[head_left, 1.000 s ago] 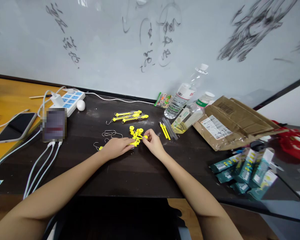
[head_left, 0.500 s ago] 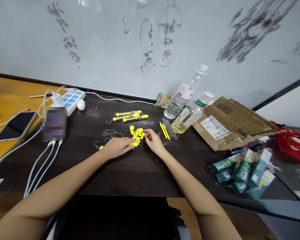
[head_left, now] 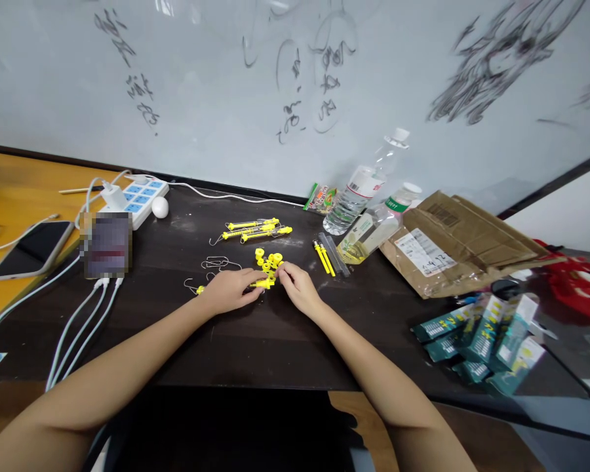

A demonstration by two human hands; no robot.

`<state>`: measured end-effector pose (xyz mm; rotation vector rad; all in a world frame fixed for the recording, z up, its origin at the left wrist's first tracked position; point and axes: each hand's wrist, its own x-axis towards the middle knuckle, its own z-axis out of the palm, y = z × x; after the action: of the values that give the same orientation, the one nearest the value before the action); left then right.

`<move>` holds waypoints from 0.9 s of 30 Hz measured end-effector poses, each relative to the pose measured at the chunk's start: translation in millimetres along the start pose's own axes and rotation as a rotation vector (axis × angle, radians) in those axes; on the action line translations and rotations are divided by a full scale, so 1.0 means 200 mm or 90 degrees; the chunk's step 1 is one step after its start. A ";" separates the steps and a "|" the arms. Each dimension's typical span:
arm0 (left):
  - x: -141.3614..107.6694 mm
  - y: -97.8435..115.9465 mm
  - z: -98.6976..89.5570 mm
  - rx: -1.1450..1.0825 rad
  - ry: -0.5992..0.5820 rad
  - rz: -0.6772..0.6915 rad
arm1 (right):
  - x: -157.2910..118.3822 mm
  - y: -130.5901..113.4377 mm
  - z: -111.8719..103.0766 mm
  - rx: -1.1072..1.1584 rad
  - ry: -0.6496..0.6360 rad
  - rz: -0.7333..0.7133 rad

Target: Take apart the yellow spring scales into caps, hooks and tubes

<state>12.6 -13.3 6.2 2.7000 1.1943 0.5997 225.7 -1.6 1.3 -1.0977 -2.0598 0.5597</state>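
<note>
While the left hand [head_left: 230, 290] grips a slim yellow plastic piece [head_left: 264, 284] between thumb and fingers, just above or on the dark wood-grain table [head_left: 285, 354], only its bright right end shows. Just beyond: a loose heap of small, glossy yellow plastic ring-like parts [head_left: 275, 259]. Right hand [head_left: 299, 288] at the heap's right edge, thumb and forefinger close together; cannot tell whether a part sits between them. Rest of the gripped piece hidden under the left fingers. A yellow nub with a wire hook [head_left: 199, 289] peeks out left of that hand; whether joined, unclear. Bent silver wire hooks [head_left: 219, 263] partly covered too. Farther back, slender yellow-and-clear hooked rods [head_left: 255, 229]. To the right, thin clear plastic tubes [head_left: 338, 254], near a clear water bottle [head_left: 351, 203]. Nothing blocks the heap except the fingers.
</note>
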 end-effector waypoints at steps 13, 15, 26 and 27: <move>0.01 0.02 0.00 -0.065 0.064 -0.076 | -0.01 0.01 0.09 0.134 -0.040 0.089; 0.00 0.03 -0.01 -0.098 0.049 -0.082 | -0.02 0.03 0.10 0.130 -0.036 0.089; 0.01 0.04 -0.02 -0.245 0.049 -0.055 | -0.02 0.03 0.10 0.202 -0.044 0.130; 0.01 0.04 -0.02 -0.240 0.060 -0.057 | -0.02 0.02 0.10 0.235 -0.055 0.139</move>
<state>18.9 -17.4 12.5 2.3152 1.0876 0.8512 213.8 -3.6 -14.6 -1.0943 -1.8190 1.0648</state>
